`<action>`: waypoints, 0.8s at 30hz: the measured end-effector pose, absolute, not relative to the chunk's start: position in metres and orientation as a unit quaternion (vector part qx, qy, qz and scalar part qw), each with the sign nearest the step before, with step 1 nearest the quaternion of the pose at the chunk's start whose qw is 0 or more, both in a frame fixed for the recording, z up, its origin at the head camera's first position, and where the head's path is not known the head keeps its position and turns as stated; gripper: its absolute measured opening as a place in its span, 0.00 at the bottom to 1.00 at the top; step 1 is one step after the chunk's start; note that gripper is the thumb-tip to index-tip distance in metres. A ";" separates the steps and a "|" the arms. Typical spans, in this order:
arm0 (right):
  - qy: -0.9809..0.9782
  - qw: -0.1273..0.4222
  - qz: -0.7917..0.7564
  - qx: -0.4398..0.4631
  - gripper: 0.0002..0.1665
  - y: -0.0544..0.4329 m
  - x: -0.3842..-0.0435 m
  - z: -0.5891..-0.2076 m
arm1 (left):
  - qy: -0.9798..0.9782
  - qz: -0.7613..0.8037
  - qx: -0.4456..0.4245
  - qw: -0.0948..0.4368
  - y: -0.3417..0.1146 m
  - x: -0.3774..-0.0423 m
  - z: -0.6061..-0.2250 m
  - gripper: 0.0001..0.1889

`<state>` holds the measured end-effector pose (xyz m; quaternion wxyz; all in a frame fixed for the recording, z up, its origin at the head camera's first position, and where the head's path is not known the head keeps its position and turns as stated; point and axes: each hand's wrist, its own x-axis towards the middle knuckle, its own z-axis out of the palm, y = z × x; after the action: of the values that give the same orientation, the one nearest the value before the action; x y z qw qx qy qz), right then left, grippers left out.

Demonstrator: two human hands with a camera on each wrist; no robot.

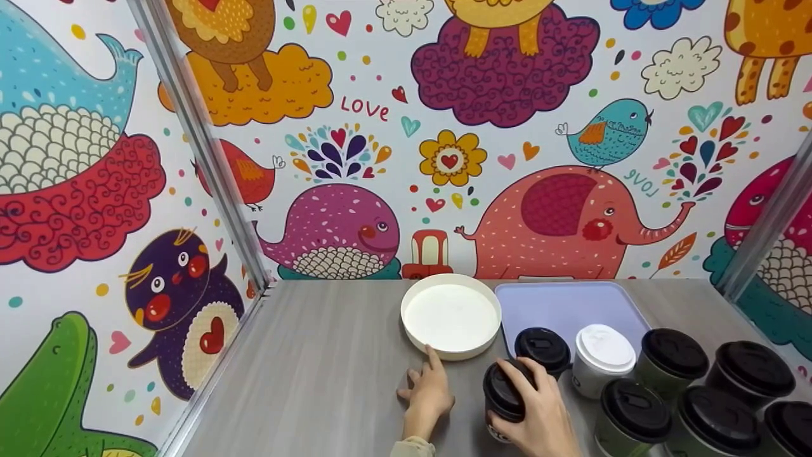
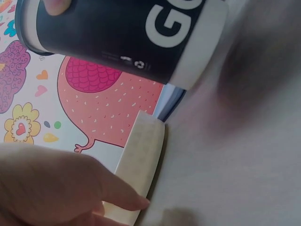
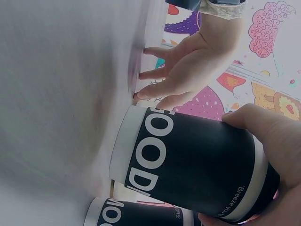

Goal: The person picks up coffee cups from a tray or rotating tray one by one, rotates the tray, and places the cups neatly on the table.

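My right hand [image 1: 536,406] grips a black-lidded paper coffee cup [image 1: 504,393] from above, near its lid. In the right wrist view the cup [image 3: 197,165] has a dark sleeve with white lettering, and its white base is close over the table. My left hand [image 1: 428,397] has its index finger stretched to the near rim of a round cream dish [image 1: 451,354]; its other fingers are spread over the table. In the left wrist view the fingertips lie against the dish's side wall [image 2: 143,150]. The dish's white inside shows nothing in it.
A lavender tray [image 1: 571,301] lies behind the cups at the right. Several more lidded cups crowd the right side, among them a white-lidded cup [image 1: 602,362] and a black-lidded cup [image 1: 542,349] just beyond my right hand. Cartoon-printed walls [image 1: 380,222] border the grey table [image 1: 317,368].
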<state>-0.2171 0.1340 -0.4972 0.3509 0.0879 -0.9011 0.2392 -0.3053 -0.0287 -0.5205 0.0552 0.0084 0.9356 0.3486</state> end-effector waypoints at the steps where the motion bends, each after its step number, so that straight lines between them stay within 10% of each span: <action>1: -0.901 0.353 0.238 0.088 0.49 0.134 -0.217 -0.498 | 0.936 0.349 0.008 0.056 -0.029 -0.305 -0.520 0.50; 24: -0.921 0.303 0.242 0.041 0.48 0.154 -0.203 -0.491 | 0.943 0.326 0.011 0.069 -0.029 -0.306 -0.520 0.51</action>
<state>-0.2034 0.1536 -0.4911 0.3032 0.0412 -0.9209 0.2416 -0.3064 -0.0293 -0.5202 0.0686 0.0112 0.9428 0.3259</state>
